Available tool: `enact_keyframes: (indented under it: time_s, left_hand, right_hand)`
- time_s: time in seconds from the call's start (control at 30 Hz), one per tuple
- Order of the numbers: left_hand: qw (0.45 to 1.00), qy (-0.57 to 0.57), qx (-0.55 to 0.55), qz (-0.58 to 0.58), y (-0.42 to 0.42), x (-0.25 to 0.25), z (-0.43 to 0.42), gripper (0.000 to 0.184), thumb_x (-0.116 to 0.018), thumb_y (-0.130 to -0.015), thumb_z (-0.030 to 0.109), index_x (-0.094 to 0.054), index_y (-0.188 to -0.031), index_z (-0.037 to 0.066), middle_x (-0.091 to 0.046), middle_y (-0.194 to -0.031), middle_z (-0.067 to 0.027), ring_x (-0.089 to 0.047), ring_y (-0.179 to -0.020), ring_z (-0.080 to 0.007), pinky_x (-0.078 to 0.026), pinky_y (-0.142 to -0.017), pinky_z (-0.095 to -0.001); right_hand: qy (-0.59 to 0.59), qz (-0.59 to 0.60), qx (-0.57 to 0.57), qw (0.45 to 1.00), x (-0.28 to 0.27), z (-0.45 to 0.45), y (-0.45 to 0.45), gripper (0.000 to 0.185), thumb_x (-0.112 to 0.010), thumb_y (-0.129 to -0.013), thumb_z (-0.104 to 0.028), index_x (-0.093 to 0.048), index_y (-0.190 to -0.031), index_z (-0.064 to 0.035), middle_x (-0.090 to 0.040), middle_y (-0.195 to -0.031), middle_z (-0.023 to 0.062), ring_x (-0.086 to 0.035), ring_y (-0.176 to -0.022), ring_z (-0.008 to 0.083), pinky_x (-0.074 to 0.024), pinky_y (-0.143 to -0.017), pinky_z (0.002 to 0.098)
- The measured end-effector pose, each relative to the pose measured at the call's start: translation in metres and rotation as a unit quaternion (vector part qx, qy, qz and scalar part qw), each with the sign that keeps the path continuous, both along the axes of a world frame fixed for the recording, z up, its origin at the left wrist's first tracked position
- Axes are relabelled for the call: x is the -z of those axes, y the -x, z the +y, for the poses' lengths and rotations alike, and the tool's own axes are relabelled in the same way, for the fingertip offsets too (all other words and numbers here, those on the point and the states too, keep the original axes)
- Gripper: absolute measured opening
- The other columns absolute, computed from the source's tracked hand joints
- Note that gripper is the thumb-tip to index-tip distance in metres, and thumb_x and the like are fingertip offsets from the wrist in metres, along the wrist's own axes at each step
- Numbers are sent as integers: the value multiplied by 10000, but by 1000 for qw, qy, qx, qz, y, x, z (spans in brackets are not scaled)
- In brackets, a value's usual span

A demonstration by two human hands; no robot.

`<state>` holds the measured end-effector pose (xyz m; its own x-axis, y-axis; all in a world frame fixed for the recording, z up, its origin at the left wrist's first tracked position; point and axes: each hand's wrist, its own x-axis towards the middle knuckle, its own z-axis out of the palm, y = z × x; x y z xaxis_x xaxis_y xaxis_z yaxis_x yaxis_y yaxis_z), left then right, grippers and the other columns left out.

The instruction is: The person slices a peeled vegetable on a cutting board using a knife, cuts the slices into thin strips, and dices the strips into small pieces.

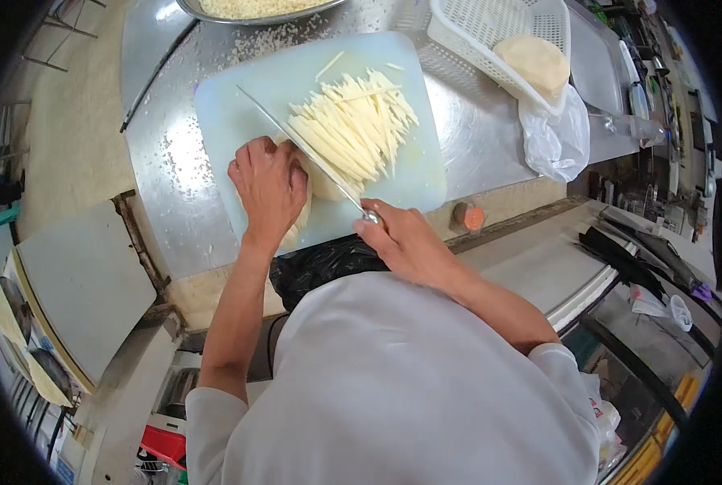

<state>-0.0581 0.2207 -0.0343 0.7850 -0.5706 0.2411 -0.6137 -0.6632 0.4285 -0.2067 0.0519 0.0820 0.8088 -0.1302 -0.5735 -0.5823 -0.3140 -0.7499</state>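
Observation:
My left hand (268, 192) presses down with curled fingers on a pale, peeled vegetable (325, 185), partly hidden beneath it. Gripped by the handle in my right hand (403, 241) is a knife (296, 142), its long blade slanting up and left across the board, close beside my left fingertips. Beyond the blade, a heap of pale cut strips (357, 121) lies loosely piled. All of this rests on a whitish cutting board (422, 166). More pale slices show near my left wrist.
A white perforated basket (455, 34) holds a round pale peeled vegetable (532, 63) at upper right. Beside it hangs a white plastic bag (556, 137). A metal bowl (276, 16) of small pale bits stands at the back; crumbs dot the metal table (160, 137). A black bag (328, 265) hangs at the front edge.

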Motion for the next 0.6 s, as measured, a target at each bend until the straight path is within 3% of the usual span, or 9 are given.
enact_keyframes:
  time_s: [0.1,0.2,0.3,0.4,0.5,0.6]
  left_hand:
    - [1000,-4,0,2,0,0,1,294,-652,-797,172,-709,-1077,103,-554,-1112,-113,-500,-1119,-327,-353,-942,-495]
    - [1000,5,5,6,-1,-1,2,306,-663,-788,175,-700,-1081,94,-567,-1128,-115,-507,-1127,-332,-358,-948,-498]
    - [1000,15,-11,9,-1,1,-1,310,-673,-776,173,-687,-1073,86,-578,-1136,-112,-515,-1143,-336,-364,-962,-506]
    - [1000,16,-5,13,-1,1,0,309,-679,-768,164,-682,-1067,83,-592,-1145,-111,-523,-1156,-337,-368,-975,-510]
    - [1000,16,-3,12,-2,0,2,316,-680,-769,162,-680,-1073,80,-596,-1147,-110,-531,-1152,-334,-372,-974,-514]
    - [1000,24,-12,12,-1,-1,-1,312,-684,-767,161,-676,-1069,81,-593,-1145,-107,-533,-1143,-333,-376,-974,-513]
  right_hand:
    - [27,-62,-16,998,31,3,5,441,-569,-1070,-274,-590,-1314,92,-675,-818,300,-687,-806,481,-510,-765,531]
    - [18,-15,-6,1000,41,5,-13,426,-570,-1069,-271,-595,-1301,85,-672,-803,291,-683,-796,479,-508,-757,527]
    - [-4,18,-15,1000,0,-1,-5,416,-574,-1067,-274,-600,-1283,80,-667,-789,292,-674,-787,483,-508,-753,525]
    - [58,-112,-18,992,37,7,2,420,-575,-1067,-274,-600,-1286,83,-663,-759,289,-670,-760,477,-507,-746,521]
    - [18,-29,-17,999,39,4,-16,393,-575,-1067,-271,-606,-1232,84,-658,-776,297,-663,-771,491,-503,-742,526]
    - [-12,10,4,1000,-1,4,-6,366,-581,-1064,-268,-607,-1168,82,-655,-780,298,-656,-783,504,-496,-731,530]
